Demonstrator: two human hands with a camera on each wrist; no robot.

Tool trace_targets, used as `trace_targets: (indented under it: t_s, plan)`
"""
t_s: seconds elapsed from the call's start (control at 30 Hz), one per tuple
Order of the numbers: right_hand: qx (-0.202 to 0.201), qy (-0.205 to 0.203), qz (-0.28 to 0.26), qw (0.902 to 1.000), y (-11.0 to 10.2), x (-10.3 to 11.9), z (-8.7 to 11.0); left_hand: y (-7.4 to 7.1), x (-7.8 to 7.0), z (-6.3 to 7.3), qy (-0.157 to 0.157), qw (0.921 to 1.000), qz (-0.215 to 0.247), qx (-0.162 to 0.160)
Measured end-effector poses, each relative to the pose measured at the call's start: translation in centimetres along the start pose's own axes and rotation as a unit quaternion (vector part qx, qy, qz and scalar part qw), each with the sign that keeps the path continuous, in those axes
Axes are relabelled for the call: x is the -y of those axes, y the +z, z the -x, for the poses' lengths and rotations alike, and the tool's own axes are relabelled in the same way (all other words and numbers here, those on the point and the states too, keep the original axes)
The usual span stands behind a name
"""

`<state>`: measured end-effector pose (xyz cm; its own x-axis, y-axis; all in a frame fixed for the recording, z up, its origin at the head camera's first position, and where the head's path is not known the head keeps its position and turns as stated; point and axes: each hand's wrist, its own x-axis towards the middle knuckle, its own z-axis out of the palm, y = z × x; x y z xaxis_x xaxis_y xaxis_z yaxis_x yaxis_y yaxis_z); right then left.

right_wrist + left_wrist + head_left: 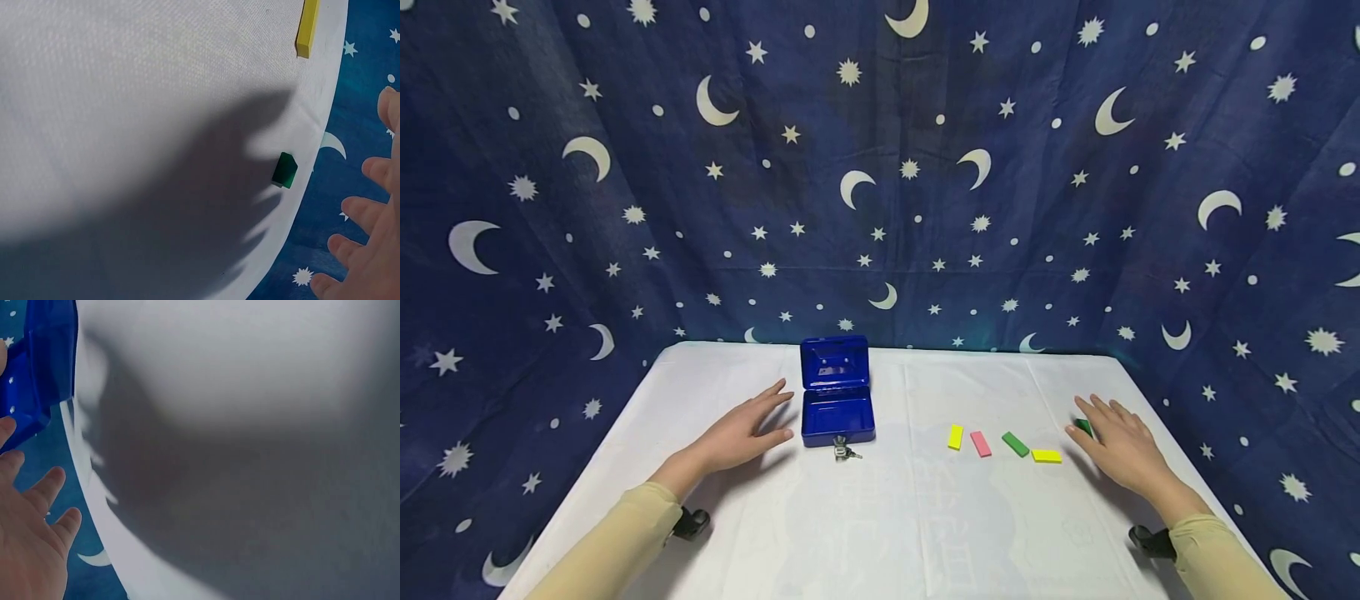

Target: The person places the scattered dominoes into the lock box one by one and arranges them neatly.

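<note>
A blue metal cash box [838,410] stands with its lid raised near the table's back left, and small keys [842,452] hang at its front lock. My left hand [737,433] hovers just left of the box, fingers spread and holding nothing. At the right, my right hand [1116,442] is held over the table, fingers spread, partly covering a green block [1083,427]. In the right wrist view that block [285,170] lies apart from the fingers. Between the box and this hand lie a yellow block [955,437], a pink block [981,444], another green block [1016,444] and a second yellow block [1047,457].
A white cloth [880,533] covers the table. Behind and beside it hangs a dark blue curtain [925,208] with moons and stars. Both wrists carry black camera mounts, one at the left sleeve [625,533], one at the right sleeve [1217,558].
</note>
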<state>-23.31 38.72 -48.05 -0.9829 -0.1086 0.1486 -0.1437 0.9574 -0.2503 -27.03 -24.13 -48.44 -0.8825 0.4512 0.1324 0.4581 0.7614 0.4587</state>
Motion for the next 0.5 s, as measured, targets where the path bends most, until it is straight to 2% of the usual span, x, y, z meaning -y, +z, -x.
trace_targets:
  t_s: [0.17, 0.5]
  plan:
    - [-0.005, 0.001, -0.014, 0.9999, -0.2, -0.4, 0.2, 0.4, -0.5, -0.4, 0.005, 0.9998, 0.012, 0.013]
    - [-0.012, 0.032, -0.050, 0.9982, -0.5, -1.7, 0.5, 1.2, -1.1, -1.4, -0.035, 0.9980, 0.034, 0.041]
